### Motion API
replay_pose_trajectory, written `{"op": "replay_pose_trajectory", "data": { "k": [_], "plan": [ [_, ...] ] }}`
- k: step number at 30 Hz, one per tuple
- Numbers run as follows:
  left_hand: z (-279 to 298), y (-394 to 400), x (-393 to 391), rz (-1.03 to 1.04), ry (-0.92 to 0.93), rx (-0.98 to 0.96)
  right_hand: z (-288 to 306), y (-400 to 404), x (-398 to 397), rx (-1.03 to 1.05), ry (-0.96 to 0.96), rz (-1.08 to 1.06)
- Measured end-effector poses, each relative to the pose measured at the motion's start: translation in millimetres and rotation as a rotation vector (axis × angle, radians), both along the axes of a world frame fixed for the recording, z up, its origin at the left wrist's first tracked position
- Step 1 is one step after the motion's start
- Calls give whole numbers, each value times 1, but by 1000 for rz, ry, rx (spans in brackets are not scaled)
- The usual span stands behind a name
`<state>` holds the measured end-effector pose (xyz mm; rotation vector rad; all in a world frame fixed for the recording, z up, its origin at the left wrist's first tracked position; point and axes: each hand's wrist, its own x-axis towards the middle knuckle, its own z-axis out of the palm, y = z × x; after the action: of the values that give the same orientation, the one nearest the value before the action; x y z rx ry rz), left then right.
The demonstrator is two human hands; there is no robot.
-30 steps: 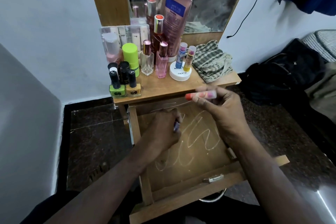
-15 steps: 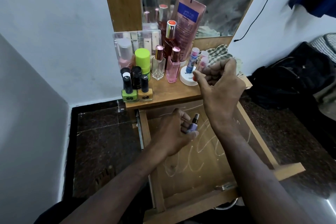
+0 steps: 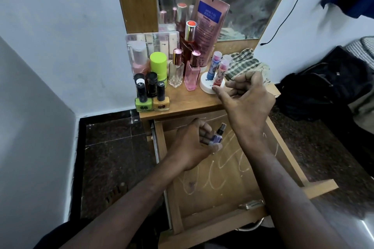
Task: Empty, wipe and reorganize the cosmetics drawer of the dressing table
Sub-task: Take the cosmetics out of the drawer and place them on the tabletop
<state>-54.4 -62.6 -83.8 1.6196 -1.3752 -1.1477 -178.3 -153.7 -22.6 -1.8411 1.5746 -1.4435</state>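
The wooden drawer (image 3: 232, 190) is pulled out, its bottom bare except for white scribble marks. Over it my left hand (image 3: 190, 145) grips a small purple bottle (image 3: 217, 138) with a black cap. My right hand (image 3: 244, 97) hovers at the tabletop's front right with loosely curled fingers. Its thumb tip lies at the foot of a red lip balm tube (image 3: 221, 74), which stands upright on a white jar (image 3: 206, 86) beside a blue tube (image 3: 214, 64).
On the dressing table top (image 3: 182, 105) stand nail polish bottles (image 3: 151, 99), a green-capped bottle (image 3: 158, 66), perfume bottles (image 3: 192, 73), a pink lotion tube (image 3: 210, 24), a clear organiser (image 3: 149, 40) and a checked cloth (image 3: 242, 62). A mirror stands behind; a dark bag (image 3: 323, 83) lies to the right.
My right hand carried the red lip balm tube up from above the drawer and stood it on the white jar. My left hand lifted the purple bottle slightly.
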Motion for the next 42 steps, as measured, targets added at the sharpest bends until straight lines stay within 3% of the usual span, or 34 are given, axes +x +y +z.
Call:
{"op": "replay_pose_trajectory", "data": {
  "k": [3, 7, 11, 16, 19, 25, 38, 42],
  "plan": [
    [5, 0, 1, 59, 159, 28, 12, 26, -26, -23, 103, 37],
    [8, -2, 4, 128, 322, 10, 5, 47, -56, 322, 471, 215],
    [9, -2, 4, 128, 324, -25, -10, 55, -58, 463, 368, 414],
    [9, -4, 1, 102, 297, 38, 8, 53, -47, 276, 210, 396],
    [6, -1, -3, 20, 124, 36, 19, 49, -18, 128, 139, 399],
    [15, 3, -8, -105, -268, 42, 0, 27, 55, -33, 215, 468],
    [2, -1, -5, -97, -333, 57, -7, 16, 78, -16, 184, 447],
    [4, -1, -5, -107, -356, 12, 1, 31, 58, -164, 277, 374]
  ]
}}
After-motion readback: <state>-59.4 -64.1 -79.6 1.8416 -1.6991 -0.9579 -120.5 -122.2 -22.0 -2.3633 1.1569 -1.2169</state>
